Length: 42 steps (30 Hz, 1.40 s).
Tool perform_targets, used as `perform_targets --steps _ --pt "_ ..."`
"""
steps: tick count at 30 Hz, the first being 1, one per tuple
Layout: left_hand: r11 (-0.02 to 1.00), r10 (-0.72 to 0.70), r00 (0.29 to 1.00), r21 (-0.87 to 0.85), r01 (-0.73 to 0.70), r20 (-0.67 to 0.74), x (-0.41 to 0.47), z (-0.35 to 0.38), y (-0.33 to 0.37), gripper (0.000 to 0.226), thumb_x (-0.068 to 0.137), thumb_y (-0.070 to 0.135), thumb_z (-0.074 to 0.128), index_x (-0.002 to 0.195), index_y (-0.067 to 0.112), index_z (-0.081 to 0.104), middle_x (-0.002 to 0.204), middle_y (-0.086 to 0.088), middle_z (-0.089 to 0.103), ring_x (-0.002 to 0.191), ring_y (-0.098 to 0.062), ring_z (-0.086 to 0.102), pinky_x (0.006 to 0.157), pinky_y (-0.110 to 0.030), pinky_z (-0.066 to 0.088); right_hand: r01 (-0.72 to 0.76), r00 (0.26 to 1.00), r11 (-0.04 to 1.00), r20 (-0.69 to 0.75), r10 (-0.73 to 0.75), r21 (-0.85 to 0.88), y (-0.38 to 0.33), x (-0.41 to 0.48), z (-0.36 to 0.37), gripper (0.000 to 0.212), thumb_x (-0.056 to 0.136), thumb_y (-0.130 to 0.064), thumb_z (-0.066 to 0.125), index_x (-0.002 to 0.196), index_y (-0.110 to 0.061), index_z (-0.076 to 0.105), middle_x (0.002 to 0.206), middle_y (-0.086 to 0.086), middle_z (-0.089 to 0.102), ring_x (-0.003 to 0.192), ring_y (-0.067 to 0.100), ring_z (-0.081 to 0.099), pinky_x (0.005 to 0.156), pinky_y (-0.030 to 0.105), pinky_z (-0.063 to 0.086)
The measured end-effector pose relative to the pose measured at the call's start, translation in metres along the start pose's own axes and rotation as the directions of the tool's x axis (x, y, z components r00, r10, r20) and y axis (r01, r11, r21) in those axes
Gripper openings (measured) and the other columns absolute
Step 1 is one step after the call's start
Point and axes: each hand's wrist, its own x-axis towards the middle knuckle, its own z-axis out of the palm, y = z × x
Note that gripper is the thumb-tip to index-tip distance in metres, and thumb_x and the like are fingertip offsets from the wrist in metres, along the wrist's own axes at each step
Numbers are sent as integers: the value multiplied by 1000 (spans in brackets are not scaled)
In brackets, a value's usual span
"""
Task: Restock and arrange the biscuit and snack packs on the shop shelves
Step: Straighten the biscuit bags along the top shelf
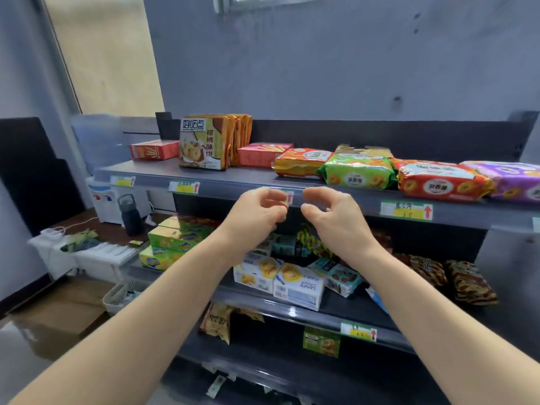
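At the shelf (228, 182) edge, left hand (257, 211) and right hand (330, 213) are hovering, loosely curled, holding nothing.
Packs (359, 172) are lying flat just above — likely light, slippery, crushable; gripping the long sides looks safest.

A small shop: grey tiered shelves (228, 178) carry rows of biscuit packs (359, 172) and snack boxes (298, 285), and green-and-yellow price tags (406, 211) with red arrows sit along the shelves' front rails
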Motion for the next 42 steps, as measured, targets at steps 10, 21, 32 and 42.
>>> perform_targets --steps 10,21,32,42 --pt "986 -68 997 -150 71 25 73 -73 -30 21 93 4 51 112 9 57 102 -6 63 95 -21 63 88 -33 52 -16 995 999 -100 11 -49 -26 69 54 34 93 -17 56 127 -11 58 125 1 61 115 12 54 98 20 39" --pt "834 -267 963 -497 238 13 171 -84 -34 9 94 1 47 100 2 53 117 -20 55 96 -32 60 81 -38 55 -33 997 981 -82 17 -194 -16 195 85 36 94 -19 53 128 -9 57 128 6 59 118 19 54 102 29 41" --pt "727 -424 905 -584 361 32 282 -58 -36 46 96 4 43 139 -4 31 144 -30 32 128 -41 42 98 -42 43 -88 979 931 143 147 -355 25 349 79 34 94 -22 53 118 0 61 120 15 64 111 28 61 97 37 49" --pt "697 -508 860 -610 377 -48 338 -52 -51 41 94 5 45 133 2 35 111 -20 47 118 -38 52 103 -48 37 38 881 751 377 286 -659 69 431 106 44 92 -46 49 104 -7 65 94 6 64 76 22 58 64 28 46"
